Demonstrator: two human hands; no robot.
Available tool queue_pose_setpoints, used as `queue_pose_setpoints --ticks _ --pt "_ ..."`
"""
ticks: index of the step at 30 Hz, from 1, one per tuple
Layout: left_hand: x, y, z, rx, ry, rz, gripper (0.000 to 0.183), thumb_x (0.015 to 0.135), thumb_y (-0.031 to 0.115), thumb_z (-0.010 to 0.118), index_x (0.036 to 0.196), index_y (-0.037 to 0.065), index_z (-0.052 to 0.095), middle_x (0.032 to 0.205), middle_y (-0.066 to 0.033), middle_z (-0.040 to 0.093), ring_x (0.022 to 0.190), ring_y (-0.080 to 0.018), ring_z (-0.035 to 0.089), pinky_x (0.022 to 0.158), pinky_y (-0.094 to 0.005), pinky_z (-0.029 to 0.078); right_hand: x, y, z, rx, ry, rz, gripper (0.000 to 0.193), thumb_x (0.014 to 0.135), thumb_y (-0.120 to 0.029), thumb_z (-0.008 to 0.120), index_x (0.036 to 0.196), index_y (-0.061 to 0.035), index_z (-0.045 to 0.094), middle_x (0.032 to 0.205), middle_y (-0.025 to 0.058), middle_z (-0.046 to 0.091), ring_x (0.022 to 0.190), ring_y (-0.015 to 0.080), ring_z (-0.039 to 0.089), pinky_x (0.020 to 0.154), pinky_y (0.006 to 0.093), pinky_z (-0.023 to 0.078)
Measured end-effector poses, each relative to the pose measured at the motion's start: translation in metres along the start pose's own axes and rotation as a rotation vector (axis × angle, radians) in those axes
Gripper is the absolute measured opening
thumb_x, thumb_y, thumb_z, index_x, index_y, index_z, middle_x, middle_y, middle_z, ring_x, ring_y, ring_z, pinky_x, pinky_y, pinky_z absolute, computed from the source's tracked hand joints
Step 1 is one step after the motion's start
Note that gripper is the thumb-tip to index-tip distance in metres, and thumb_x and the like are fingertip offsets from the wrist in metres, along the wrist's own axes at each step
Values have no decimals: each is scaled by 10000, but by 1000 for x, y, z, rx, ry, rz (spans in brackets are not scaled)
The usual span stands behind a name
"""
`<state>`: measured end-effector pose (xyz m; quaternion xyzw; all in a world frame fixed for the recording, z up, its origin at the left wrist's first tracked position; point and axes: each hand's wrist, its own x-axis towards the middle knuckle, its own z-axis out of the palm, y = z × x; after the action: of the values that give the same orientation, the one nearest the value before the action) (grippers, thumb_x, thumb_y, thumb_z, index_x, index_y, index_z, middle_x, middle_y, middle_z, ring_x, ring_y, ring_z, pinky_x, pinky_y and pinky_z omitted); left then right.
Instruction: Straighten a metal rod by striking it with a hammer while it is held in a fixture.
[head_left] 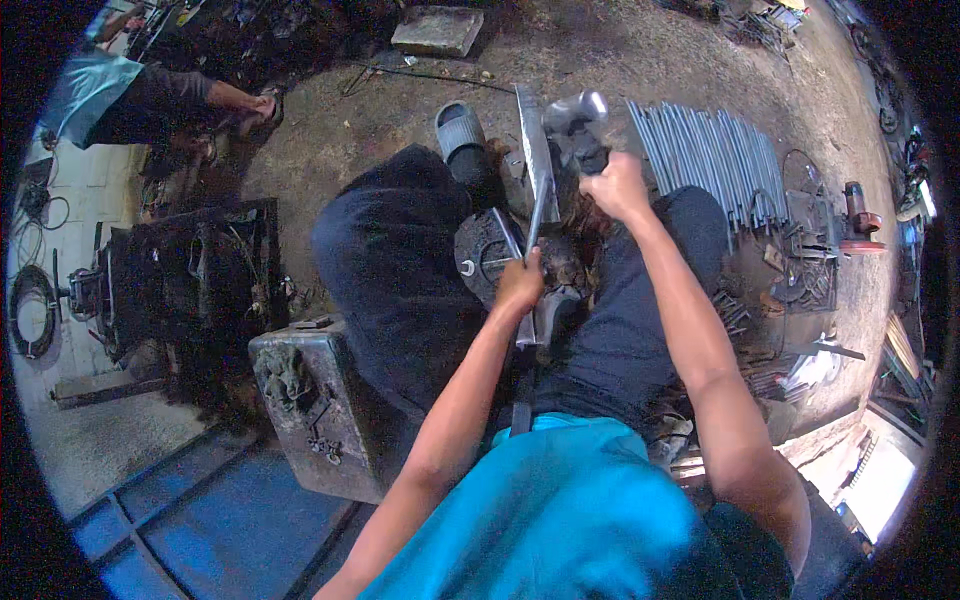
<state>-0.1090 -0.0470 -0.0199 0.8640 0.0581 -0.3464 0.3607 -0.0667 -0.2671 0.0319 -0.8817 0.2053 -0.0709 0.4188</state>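
Note:
My left hand (pixel 520 286) is closed around the narrow end of a long metal piece between my knees. Its bright, flat, blade-like part (pixel 536 150) points away from me. My right hand (pixel 617 187) grips a hammer, mostly by a handle hidden in the fist. The shiny hammer head (pixel 577 110) is just right of the blade-like piece's far end; whether they touch I cannot tell. Beneath my left hand sits a dark round base (pixel 485 245) with a short metal bar lying across it. A grey sandal (pixel 459 128) is on my left foot.
Many grey metal rods (pixel 705 160) lie in a row at the right, near a red-and-black tool (pixel 860 220). A boxy block (pixel 315 410) with small metal bits stands at my left. Another person (pixel 130 100) sits at the far left. A slab (pixel 438 30) lies ahead.

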Motion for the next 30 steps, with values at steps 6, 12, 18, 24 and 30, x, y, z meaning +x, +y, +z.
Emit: queue_pose_setpoints --ticks 6,12,18,24,30 --pt "-4 7 3 -86 -31 46 659 951 514 407 906 -94 657 898 -338 639 949 -490 613 849 -499 456 -10 14 6 -242 16 2 292 633 -143 638 849 53 653 829 259 661 804 395 652 741 455 503" --pt "4 -12 19 -153 -50 31 642 961 474 447 1050 -151 566 1021 -388 598 1052 -504 574 909 -481 422 6 0 -6 -273 -81 79 291 645 -127 606 863 55 668 859 288 649 874 458 626 793 491 506" --pt "-18 6 10 -161 26 69 605 975 445 437 1052 -143 563 1052 -386 588 1090 -493 559 917 -461 423 -9 -4 -9 -31 84 -155 249 635 -77 638 832 75 623 770 262 654 767 397 664 687 437 501" --pt "-20 5 8 -193 51 79 612 976 446 427 1082 -142 559 1057 -383 589 1106 -497 546 925 -459 428 0 -6 -8 -329 -42 7 271 618 -99 596 832 46 677 847 275 656 831 432 648 778 477 523" --pt "-27 23 3 -86 13 73 597 975 429 438 1000 -148 590 937 -381 611 996 -494 598 849 -486 445 1 14 2 124 324 -172 308 624 -138 637 853 68 644 827 268 660 817 412 650 719 459 511"
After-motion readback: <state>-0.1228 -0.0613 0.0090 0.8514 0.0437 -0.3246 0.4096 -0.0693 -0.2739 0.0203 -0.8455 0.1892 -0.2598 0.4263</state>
